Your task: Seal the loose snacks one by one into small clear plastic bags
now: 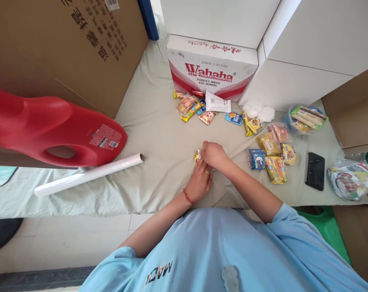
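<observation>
A small yellow-and-white snack packet (197, 155) is at my fingertips, low over the cloth-covered table; my fingers hide most of it. My left hand (201, 178), with a ring and a red string bracelet, reaches in from below, its fingers pressed together on the packet. Curled closed beside it, my right hand (214, 154) grips the packet's upper right side and overlaps the left fingertips. To the right lie a dark blue snack packet (257, 159), a yellow packet (276, 170) and a paler yellow packet (268, 143).
A Wahaha water carton (212, 71) stands at the back, with several snacks before it. At left are a red jug (50, 129), a white roll (89, 175) and a large cardboard box (65, 61). A snack tub (301, 126) and black tray (315, 171) sit at right.
</observation>
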A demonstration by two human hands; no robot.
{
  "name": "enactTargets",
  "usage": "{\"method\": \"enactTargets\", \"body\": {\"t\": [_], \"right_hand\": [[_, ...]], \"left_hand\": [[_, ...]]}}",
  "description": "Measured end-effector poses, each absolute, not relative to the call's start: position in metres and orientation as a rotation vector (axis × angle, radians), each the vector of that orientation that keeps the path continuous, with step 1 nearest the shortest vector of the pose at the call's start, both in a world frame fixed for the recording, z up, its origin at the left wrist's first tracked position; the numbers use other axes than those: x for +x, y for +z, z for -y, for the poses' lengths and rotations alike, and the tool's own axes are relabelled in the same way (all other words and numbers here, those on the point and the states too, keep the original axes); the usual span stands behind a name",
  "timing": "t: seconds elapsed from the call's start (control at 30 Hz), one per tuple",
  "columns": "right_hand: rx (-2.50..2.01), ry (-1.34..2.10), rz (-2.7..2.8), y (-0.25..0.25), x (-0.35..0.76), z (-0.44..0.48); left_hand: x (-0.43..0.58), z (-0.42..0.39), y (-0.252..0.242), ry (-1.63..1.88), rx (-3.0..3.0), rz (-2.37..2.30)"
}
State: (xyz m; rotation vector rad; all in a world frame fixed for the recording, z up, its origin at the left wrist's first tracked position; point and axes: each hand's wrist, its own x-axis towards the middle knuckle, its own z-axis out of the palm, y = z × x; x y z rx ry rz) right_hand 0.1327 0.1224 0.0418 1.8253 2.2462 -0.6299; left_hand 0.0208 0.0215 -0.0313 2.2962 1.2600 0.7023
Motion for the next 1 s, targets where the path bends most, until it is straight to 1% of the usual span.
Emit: {"method": "enactTargets", "body": {"t": [0.1, 0.23, 0.33, 0.43, 0.57, 0.67, 0.73, 0.8, 0.83, 0.9, 0.97, 1.0], "right_hand": [[1.849, -0.594, -2.258, 0.037, 0.131, -0.110], [1.859, -0.366, -2.420, 0.030, 0.117, -0.080], [1.823, -0.208, -2.534, 0.026, 0.111, -0.059], [1.813, -0.168, -2.556, 0.020, 0.114, -0.054], [1.816, -0.226, -2.544, 0.018, 0.120, -0.062], [1.907, -0.328, -2.547, 0.028, 0.130, -0.068], [2.036, -0.517, -2.583, 0.039, 0.145, -0.070], [2.152, -0.861, -2.643, 0.049, 0.165, -0.071], [2.180, -1.119, -2.657, 0.053, 0.175, -0.071], [2.121, -1.804, -2.544, 0.055, 0.192, -0.069], [1.923, -2.446, -2.213, 0.050, 0.201, -0.063], [1.839, -2.651, -2.037, 0.046, 0.203, -0.059]], "left_hand": [[0.006, -0.015, -0.026, 0.938, 2.108, -1.258], [-0.011, -0.010, -0.021, 1.220, 1.861, -1.429], [-0.024, -0.009, -0.021, 1.369, 1.751, -1.501], [-0.039, -0.009, -0.020, 1.416, 1.714, -1.580], [-0.051, -0.008, -0.017, 1.433, 1.662, -1.647], [-0.051, -0.005, -0.012, 1.421, 1.582, -1.606], [-0.047, -0.004, -0.006, 1.388, 1.504, -1.546], [-0.040, -0.004, 0.000, 1.323, 1.411, -1.469], [-0.036, -0.005, 0.003, 1.283, 1.347, -1.423], [-0.026, -0.009, 0.007, 1.179, 1.169, -1.302], [-0.015, -0.015, 0.010, 1.038, 0.977, -1.162], [-0.010, -0.018, 0.011, 0.961, 0.909, -1.110]]}}
